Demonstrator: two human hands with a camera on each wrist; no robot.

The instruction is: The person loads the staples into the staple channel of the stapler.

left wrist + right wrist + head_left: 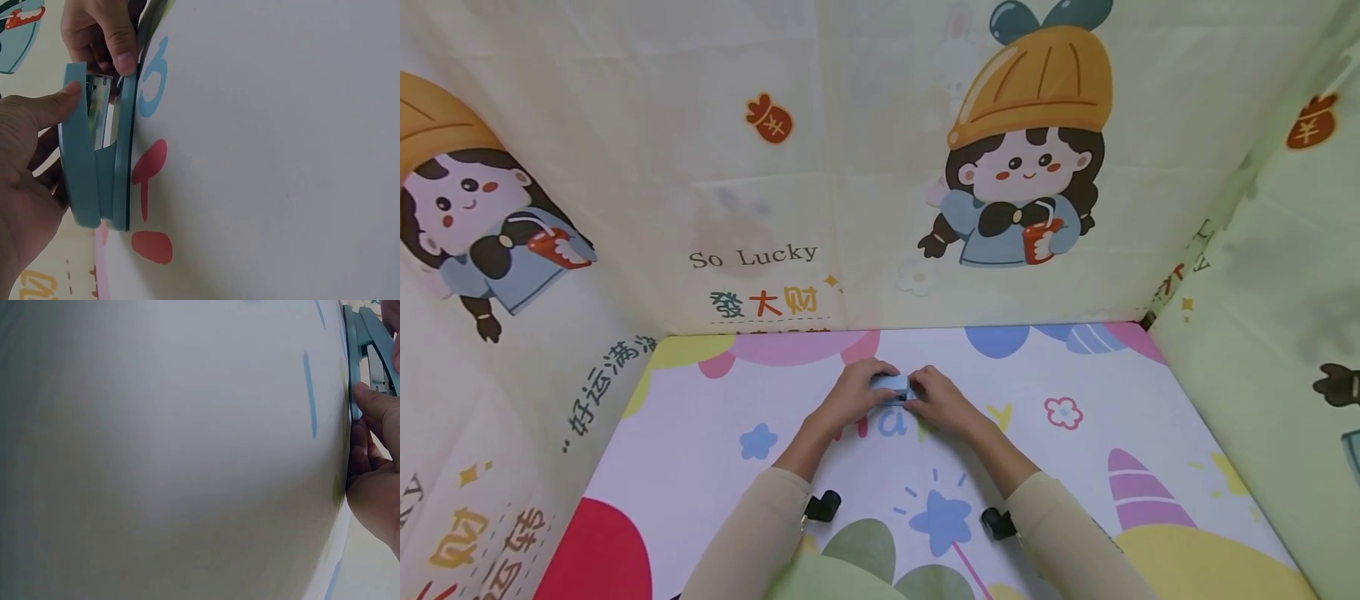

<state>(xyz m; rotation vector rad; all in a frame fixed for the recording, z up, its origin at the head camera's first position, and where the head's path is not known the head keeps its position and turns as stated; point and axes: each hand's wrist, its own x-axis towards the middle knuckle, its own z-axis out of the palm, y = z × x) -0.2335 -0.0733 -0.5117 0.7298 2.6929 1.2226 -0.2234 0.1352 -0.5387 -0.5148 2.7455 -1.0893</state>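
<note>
A light blue stapler (891, 384) lies on the patterned tabletop between both hands. The left wrist view shows its top arm (80, 162) raised at an angle from the base (125, 162), with a metal part visible in the gap. My left hand (853, 390) grips the top arm, thumb on one side and fingers behind. At the front end, my right hand (942, 404) pinches the base, thumb on top of it in the right wrist view; its other fingers are curled by that end. Whether staples sit inside cannot be made out.
The tabletop (700, 467) is white with printed stars, flowers and letters. A cream printed cloth wall (865, 208) rises behind it, with similar cloth on the left (617, 275) and right (1262, 275). Dark wrist devices (823, 506) sit near both sleeves.
</note>
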